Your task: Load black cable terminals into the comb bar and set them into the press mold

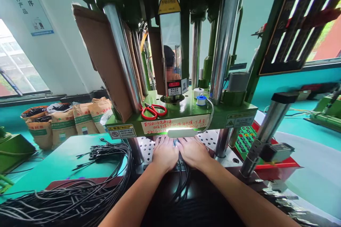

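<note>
Under the green press head (128, 122), my left hand (165, 154) and my right hand (194, 153) lie side by side, palms down. Their fingers reach forward, apart and fairly flat, with the tips partly hidden below a lit white lamp (181, 133). Between the thumbs runs a bundle of black cables (182, 181), which hangs toward me over the dark front edge. Both hands rest on or just above the mould area; what lies beneath the palms is covered. A metal plate with many holes (146, 149) shows on either side of them.
A large heap of black cables (53, 202) lies at left, its connector ends on a green surface (48, 163). Red-handled snips (153, 111) and a blue-white spool (201, 100) sit on the press head. Steel columns (226, 42) flank it. A button panel (245, 140) stands right.
</note>
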Tool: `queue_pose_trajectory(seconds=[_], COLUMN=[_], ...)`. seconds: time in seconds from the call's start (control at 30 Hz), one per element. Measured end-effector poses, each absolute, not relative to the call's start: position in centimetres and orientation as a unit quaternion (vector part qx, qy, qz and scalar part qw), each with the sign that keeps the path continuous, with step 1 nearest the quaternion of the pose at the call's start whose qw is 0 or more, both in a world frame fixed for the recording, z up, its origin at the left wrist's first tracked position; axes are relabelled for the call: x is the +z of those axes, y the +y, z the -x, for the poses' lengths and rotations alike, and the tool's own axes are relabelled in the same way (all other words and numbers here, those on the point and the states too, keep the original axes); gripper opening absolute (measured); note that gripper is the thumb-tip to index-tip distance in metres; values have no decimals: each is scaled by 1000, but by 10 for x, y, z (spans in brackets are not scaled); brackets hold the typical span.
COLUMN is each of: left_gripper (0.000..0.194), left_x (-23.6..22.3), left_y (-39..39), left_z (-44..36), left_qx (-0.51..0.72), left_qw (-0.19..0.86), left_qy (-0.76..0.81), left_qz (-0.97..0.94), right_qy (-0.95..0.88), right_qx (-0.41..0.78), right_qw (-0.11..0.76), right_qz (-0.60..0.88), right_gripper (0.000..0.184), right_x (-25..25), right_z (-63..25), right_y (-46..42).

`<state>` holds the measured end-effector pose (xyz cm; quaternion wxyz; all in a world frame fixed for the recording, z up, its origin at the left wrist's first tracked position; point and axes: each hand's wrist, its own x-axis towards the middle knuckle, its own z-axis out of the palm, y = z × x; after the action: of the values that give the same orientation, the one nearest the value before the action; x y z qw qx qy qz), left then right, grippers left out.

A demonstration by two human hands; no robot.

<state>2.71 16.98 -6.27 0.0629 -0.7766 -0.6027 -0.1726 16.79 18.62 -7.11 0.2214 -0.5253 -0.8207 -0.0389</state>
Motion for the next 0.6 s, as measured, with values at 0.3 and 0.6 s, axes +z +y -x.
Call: queue_pose_trajectory(seconds=[0.3,0.6], left_gripper=[37,36], left_x=[-63,-50], left_y=[179,183], left_z=[-35,-32], left_qx=[-163,-158], left_qw=[43,37], left_qy=[-625,-633], left_qz=[762,757], right_qy=[-818,-816], right_qx=[-21,-13], right_qw=[208,213], right_qz=[536,538], right_gripper=[37,32], right_x=[-68,-62], right_z=[-168,-160], right_y=[192,200])
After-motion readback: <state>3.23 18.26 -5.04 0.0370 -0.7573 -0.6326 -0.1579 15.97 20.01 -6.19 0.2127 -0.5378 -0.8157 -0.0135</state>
